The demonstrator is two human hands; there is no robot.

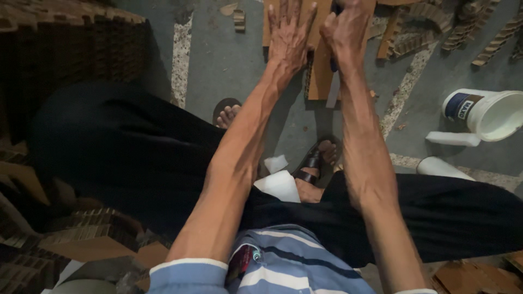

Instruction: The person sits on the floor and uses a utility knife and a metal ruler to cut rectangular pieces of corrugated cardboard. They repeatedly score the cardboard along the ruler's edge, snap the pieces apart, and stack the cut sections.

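Cardboard everywhere in this head view. A flat cardboard sheet (321,71) is lying on the grey floor (229,60) out in front of the person, and both arms are stretching out to it. The left hand (289,35) is pressing down flat on the sheet with its fingers spreading wide, holding nothing. The right hand (346,30) is curling tight around a knife (333,90), whose pale blade is pointing back toward the person and lying against the sheet's right edge. Corrugated strips (430,27) are sitting scattered past the sheet on the right. A white bucket (487,111) is lying tipped on its side, well apart on the right. Sandalled feet (316,158) are showing between the forearms.
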